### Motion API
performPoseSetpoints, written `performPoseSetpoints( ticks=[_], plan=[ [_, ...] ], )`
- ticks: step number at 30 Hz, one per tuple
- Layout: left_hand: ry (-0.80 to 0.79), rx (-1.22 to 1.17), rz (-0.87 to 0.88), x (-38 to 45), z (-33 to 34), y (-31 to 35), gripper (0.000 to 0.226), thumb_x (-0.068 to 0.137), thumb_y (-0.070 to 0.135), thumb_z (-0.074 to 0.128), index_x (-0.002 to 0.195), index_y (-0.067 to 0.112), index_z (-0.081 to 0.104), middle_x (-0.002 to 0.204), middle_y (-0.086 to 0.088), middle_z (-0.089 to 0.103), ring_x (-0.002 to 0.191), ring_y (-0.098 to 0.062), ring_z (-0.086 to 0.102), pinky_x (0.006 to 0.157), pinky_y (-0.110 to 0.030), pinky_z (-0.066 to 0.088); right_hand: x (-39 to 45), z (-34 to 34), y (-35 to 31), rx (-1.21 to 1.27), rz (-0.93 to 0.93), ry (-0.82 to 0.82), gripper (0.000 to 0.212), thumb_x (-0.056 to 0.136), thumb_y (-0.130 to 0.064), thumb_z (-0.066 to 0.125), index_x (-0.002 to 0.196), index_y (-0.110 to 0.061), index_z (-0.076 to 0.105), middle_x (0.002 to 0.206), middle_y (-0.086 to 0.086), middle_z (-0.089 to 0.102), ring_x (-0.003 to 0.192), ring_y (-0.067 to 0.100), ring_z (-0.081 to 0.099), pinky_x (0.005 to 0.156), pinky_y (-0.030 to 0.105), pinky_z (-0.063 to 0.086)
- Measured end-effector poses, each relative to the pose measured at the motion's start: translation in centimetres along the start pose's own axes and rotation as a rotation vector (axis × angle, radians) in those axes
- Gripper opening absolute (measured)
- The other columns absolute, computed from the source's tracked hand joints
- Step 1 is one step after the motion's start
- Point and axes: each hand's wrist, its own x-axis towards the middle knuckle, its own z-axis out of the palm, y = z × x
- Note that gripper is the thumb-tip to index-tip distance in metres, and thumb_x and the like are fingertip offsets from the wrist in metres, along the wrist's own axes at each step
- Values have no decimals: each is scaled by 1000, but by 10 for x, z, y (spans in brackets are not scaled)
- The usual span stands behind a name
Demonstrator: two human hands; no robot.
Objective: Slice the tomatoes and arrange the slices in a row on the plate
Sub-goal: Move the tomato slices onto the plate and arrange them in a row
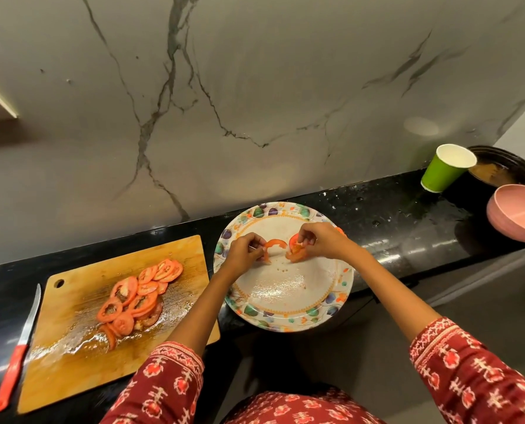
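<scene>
A: Surface?

B: Black speckled stone counter (386,221), glossy, narrow. It runs left to right under a grey marble-look wall (255,87) with dark veins. Grey floor (362,347) below the front edge.

A: What's on it?

B: Wooden cutting board (71,347) on the left, wet with juice. A pile of tomato slices (139,295) lies overlapped on it. Knife (18,351) with a red handle lies on the counter just left of the board, blade pointing away from the person.

A: Plate?

B: Patterned plate (301,316) right beside the board, its near rim hanging over the counter's front edge. Wet patches and a few seeds in the middle.

A: Hands?

B: Both over the far half of the plate. Left hand (244,250) pinches a curved strip of tomato (273,243), fingers curled on one end. Right hand (319,240) has fingertips curled on a slice (295,249) that sits on the plate. An orange-red spot (340,230) shows behind the right hand; can't tell if it's tomato or rim pattern.

A: Right end of the counter?

B: Green paper cup (444,168), white inside. Behind it a dark round pan (506,166) with brown residue. Pink bowl (518,212) nearest the frame edge. All well apart from the plate.

A: Person?

B: Red patterned sleeves (475,368), forearms bare.
</scene>
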Motion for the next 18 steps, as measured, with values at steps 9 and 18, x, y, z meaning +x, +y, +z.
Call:
performPoseSetpoints(
  ticks=[9,18],
  plan=[
    [-2,-40,-6,2,-1,6,11,88,2,56,99,5,58,93,-9,60,83,-22,63,78,-26,53,24,-14,-2,-64,111,-14,20,84,0,59,101,-10,59,89,9,61,79,16,56,78,32,53],
    [-6,-73,6,8,5,16,11,88,-1,55,99,0,58,90,-12,59,75,-18,62,77,-29,55,25,-11,-10,-89,-26,37,25,84,-10,67,108,-11,58,104,0,57,90,15,55,79,25,49]
  ],
)
